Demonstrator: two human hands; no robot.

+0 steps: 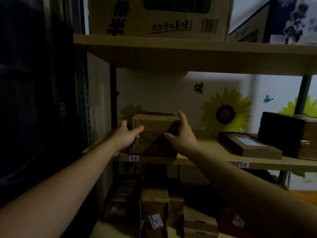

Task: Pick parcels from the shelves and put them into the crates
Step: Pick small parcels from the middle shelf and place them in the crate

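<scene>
We reach forward | left hand (123, 136) and right hand (182, 134) clasp the taped cardboard parcel (153, 134) — thumbs across its front | middle shelf (214, 161)

top carton (159, 16): "大份量的美味!", barcode | tags (134, 158) on shelf (205, 162) edge: handwriting illegible

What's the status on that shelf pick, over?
Left hand and right hand grip the parcel by its sides. Parcel at the shelf front edge. Nothing blocks it in front.

dim wall (154, 90) (sunflower decals (224, 112))
</scene>
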